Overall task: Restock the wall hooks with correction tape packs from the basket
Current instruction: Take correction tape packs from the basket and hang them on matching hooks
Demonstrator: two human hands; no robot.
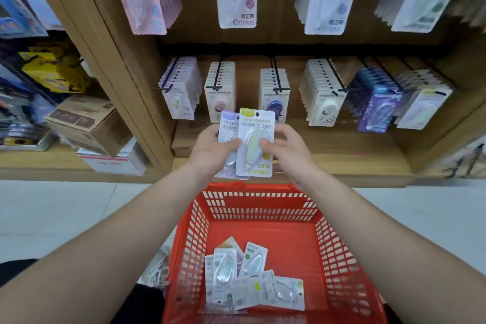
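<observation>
Packs in hand: I hold two correction tape packs fanned in front of the lower shelf row, the yellow-topped pack (255, 144) in front and the lilac-topped pack (226, 126) half hidden behind it to the left. Both face me, I judge so their colours can be matched to a hook
Left hand: the left hand (210, 151) sits palm-up under the lilac-topped pack, thumb pressed on its front and fingers curled behind, steadying the pair
Right hand: the right hand (286, 150) pinches the yellow-topped pack, thumb on the blister and fingers behind the right edge, a grip that looks ready to slide it off the other
Arms: both forearms reach forward over the basket (189, 231), wrists turned inward, hands close together just beyond its far rim
Supply: a loose heap of packs (252, 279) lies on the basket bottom, near me and within easy reach
Wall hooks: the wall hooks (218, 79) carry mostly full rows; the far-right stack (426, 105) shows a yellowish top, probably the match, though blur leaves me unsure
Hang hole: it points up and is uncovered, so I judge the pack is ready to thread onto a peg
</observation>
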